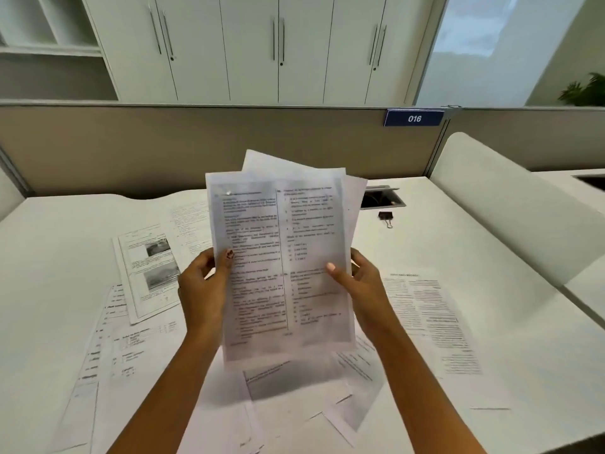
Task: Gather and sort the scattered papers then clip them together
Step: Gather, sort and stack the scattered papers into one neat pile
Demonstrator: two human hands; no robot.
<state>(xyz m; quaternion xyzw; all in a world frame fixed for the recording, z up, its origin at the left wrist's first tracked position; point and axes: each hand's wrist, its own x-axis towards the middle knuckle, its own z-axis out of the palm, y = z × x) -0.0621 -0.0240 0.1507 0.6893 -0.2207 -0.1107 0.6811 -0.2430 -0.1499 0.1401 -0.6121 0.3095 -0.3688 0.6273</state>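
Left hand [204, 283] and right hand [363, 283] each pinch a side edge of a fanned sheaf of papers [281, 257], raised upright above the table [491, 290]. Loose sheets [429, 319] lie scattered beneath. Black binder clip [386, 216] rests far right, well apart.

Head-worn camera; faces forward, downward; near the desk [474, 244].

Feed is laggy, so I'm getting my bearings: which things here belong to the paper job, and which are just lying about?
Job: held sheets, scattered papers, binder clip.
Lying about: cable hatch, 016 sign, plant, cupboards.
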